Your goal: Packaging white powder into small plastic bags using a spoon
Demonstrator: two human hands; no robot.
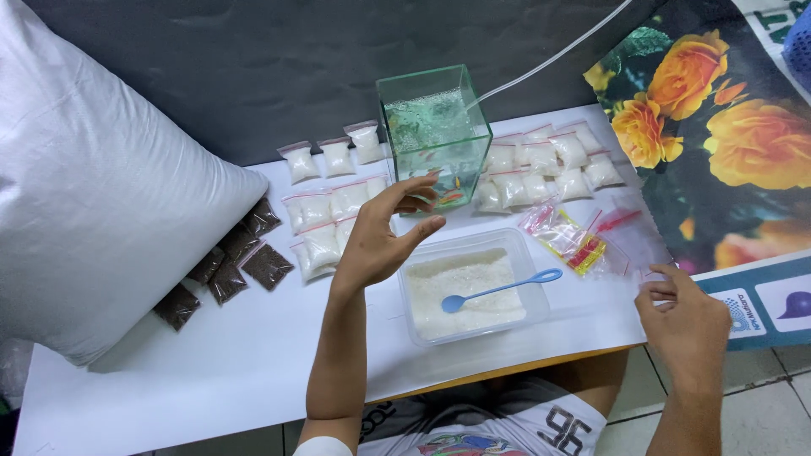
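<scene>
Left hand [380, 241] hovers open over my clear plastic tub of white grains [470, 287]; right hand [688, 317] pinches empty zip bags [583, 245] at the desk edge. Many small filled bags [545, 165] lie finished.

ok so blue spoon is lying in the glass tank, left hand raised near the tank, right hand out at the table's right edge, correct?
Not quite. The head view shows the blue spoon lying in the clear plastic tub of white granules, not in the glass tank. The rest holds: the left hand is raised near the tank, and the right hand is out at the right edge of the table.
</scene>
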